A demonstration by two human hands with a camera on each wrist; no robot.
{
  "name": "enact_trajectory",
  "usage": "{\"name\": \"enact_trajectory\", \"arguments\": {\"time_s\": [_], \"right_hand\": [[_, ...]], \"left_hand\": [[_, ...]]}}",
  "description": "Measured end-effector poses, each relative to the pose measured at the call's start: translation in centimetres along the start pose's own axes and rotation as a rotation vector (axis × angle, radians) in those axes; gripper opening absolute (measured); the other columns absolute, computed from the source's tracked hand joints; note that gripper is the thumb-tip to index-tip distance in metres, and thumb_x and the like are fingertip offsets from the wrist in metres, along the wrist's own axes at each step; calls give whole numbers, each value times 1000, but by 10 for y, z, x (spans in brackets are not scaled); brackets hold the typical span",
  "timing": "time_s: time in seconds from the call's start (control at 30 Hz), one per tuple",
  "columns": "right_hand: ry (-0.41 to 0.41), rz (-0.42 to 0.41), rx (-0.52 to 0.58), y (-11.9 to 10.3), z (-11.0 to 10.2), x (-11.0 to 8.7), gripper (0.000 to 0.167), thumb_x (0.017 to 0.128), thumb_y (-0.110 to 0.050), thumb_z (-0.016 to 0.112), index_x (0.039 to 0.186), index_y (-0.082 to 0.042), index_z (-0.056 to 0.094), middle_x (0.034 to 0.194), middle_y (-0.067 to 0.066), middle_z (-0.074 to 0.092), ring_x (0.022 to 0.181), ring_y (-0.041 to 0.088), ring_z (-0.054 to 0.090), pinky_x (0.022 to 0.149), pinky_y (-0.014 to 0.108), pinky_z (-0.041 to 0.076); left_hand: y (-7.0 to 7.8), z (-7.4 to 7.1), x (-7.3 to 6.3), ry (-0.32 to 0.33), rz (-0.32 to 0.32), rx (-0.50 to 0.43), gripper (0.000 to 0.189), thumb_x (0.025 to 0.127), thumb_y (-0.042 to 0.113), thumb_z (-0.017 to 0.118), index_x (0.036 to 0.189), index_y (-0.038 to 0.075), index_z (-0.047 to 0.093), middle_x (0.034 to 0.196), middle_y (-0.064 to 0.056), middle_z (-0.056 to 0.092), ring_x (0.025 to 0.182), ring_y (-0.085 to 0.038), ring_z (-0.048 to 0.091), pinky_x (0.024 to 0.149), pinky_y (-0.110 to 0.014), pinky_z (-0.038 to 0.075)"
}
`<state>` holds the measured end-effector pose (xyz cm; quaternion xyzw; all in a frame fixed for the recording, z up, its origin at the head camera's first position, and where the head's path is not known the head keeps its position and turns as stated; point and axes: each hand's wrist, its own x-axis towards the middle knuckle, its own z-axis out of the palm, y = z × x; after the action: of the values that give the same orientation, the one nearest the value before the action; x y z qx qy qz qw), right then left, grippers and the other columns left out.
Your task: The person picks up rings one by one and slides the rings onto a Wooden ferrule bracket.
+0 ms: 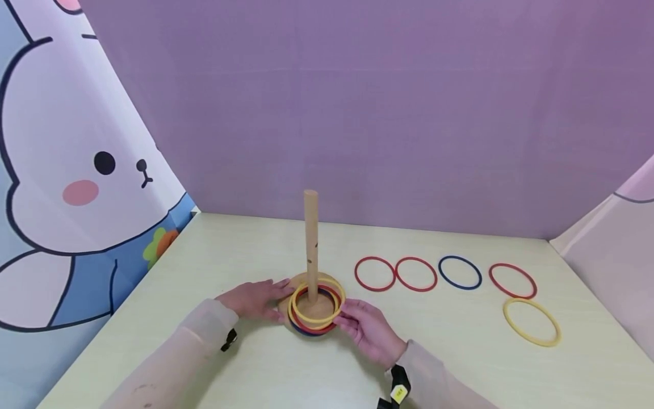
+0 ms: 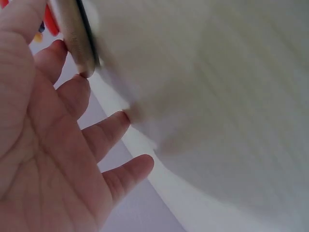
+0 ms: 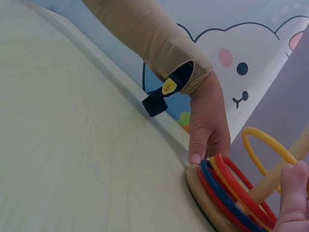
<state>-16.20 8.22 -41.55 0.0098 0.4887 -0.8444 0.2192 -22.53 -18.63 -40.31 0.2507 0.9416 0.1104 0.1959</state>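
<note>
A wooden post [image 1: 311, 244] stands upright on a round wooden base [image 1: 298, 279]. Red, blue and yellow rings lie stacked around its foot; in the right wrist view a blue ring [image 3: 223, 198] sits low in that stack. My right hand [image 1: 372, 332] pinches the right side of a yellow ring [image 3: 245, 140], which encircles the post, tilted and raised above the stack. On the opposite side, my left hand [image 1: 255, 299] touches the base's edge with extended fingers. The left wrist view shows its fingertips [image 2: 83, 79] against the rim, the palm holding nothing.
Right of the post, two red rings [image 1: 374, 257] lie touching side by side on the pale table [image 1: 245, 244]. Beyond them are a blue ring [image 1: 460, 257], another red ring [image 1: 513, 266] and a yellow ring [image 1: 558, 326]. A purple backdrop [image 1: 409, 125] rises behind the table.
</note>
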Motion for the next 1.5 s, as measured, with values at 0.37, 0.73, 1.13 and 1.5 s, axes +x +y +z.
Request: {"name": "enact_trajectory", "arguments": {"time_s": [0.37, 0.73, 1.13, 1.5], "right_hand": [[5, 15, -92, 5, -6, 2, 21, 95, 0, 51, 115, 6, 47, 82, 3, 65, 71, 6, 67, 67, 14, 52], [32, 40, -236, 2, -16, 3, 42, 94, -2, 55, 128, 14, 38, 81, 5, 67, 69, 7, 66, 65, 18, 54], [-2, 75, -372, -33, -62, -1, 47, 95, -4, 55, 131, 16, 33, 88, 7, 65, 72, 8, 66, 69, 20, 55], [-27, 15, -654, -66, -75, 18, 43, 91, -10, 64, 122, 13, 46, 90, 11, 67, 72, 14, 67, 69, 26, 56]], "left_hand": [[-1, -2, 8, 22, -75, -43, 82, 77, 43, 78, 147, 23, 41, 151, -3, 37, 137, -37, 31, 105, -59, 29], [-2, -5, 15, 13, -108, -60, 86, 72, 42, 82, 147, 24, 42, 148, -18, 39, 134, -40, 36, 105, -58, 30], [-5, -6, 19, 10, -29, -59, 85, 72, 37, 82, 146, 20, 43, 153, -4, 34, 137, -35, 34, 109, -52, 29], [-1, -8, 20, -4, -58, -72, 87, 70, 40, 82, 146, 23, 42, 149, -9, 39, 133, -36, 38, 108, -52, 30]]}}
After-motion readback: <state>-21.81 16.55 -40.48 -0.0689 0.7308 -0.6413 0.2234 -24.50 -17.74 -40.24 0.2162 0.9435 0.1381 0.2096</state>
